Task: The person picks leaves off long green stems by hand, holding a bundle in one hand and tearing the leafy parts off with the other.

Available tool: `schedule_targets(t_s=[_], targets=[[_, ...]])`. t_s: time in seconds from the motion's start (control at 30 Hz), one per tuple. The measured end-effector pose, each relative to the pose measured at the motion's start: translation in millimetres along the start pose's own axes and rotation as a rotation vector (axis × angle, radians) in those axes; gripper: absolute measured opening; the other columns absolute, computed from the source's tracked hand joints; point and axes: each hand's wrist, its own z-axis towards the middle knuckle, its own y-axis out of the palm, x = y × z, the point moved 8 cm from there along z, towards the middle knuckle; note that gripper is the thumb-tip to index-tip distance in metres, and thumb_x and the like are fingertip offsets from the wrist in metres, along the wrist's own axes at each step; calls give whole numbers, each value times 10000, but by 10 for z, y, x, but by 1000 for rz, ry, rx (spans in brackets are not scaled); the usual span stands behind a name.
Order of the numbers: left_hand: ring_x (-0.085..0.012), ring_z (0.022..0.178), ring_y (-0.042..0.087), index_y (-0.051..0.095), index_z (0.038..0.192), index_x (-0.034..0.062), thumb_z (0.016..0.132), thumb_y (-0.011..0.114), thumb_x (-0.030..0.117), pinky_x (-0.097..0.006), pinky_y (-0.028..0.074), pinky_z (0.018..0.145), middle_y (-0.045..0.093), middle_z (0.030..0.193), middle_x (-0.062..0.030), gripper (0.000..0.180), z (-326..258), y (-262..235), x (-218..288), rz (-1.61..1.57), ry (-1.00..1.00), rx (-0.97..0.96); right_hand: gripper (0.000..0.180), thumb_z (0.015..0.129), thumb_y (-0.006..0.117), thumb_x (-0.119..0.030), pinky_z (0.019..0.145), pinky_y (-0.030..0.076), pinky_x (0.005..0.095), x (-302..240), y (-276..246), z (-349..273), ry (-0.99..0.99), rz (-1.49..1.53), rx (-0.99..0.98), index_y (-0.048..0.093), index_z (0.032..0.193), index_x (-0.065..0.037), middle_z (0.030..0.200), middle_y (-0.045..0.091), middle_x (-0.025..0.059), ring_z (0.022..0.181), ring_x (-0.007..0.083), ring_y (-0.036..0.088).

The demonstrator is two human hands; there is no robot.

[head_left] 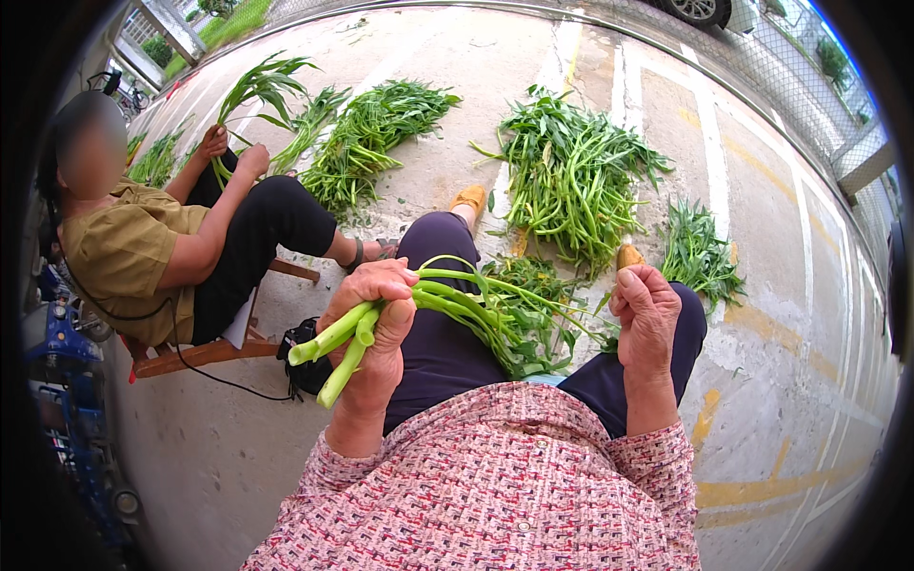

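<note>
My left hand [367,314] is closed around a small bunch of water spinach [457,300]. The thick pale-green cut ends point toward me on the left, and the thin stems and leaves trail off to the right over my lap. Level with it on the right, my right hand [643,309] is raised with thumb and forefinger pinched together. A thin stem tip and small leaf reach close beside those fingers; whether anything sits in the pinch is too small to make out. Beyond my knees a large heap of water spinach [576,176] lies on the concrete.
A smaller pile of greens [700,252] lies right of my foot, and another long heap [381,128] is at the far left. On a wooden chair [205,360] to my left sits a person [143,243] holding leafy stalks [257,90]. Loose leaves [533,281] lie between my feet.
</note>
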Motion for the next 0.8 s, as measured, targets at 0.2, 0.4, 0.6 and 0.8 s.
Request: schedule_targets(t_s=[0.2, 0.4, 0.6, 0.8], targets=[[-211, 891, 587, 587, 879, 40, 851, 708, 186, -454, 426, 972, 603, 848, -74, 191, 51, -21, 119, 48, 66, -58, 103, 902, 636, -125, 533, 358, 181, 17, -113, 63, -95, -232, 18, 618, 864, -30, 688, 560, -26, 571, 42, 447], [-215, 904, 555, 563, 890, 56, 868, 687, 231, -464, 410, 990, 569, 808, -49, 215, 78, -50, 150, 75, 71, -60, 106, 918, 611, -112, 548, 394, 188, 52, -108, 39, -74, -366, 22, 583, 847, -38, 711, 561, -26, 601, 44, 482], [-214, 908, 555, 560, 894, 57, 870, 686, 227, -462, 416, 988, 569, 814, -52, 213, 73, -30, 162, 93, 79, -68, 91, 888, 640, -68, 579, 433, 196, 182, -203, 5, -99, -508, -75, 579, 839, -21, 762, 559, -27, 632, 49, 500], [-214, 893, 601, 595, 883, 36, 841, 721, 169, -452, 436, 964, 621, 874, -105, 188, 74, -62, 144, 64, 113, -35, 105, 865, 659, -52, 639, 448, 220, 133, -214, 18, -251, -623, -3, 615, 939, 7, 723, 563, -24, 669, 65, 515]])
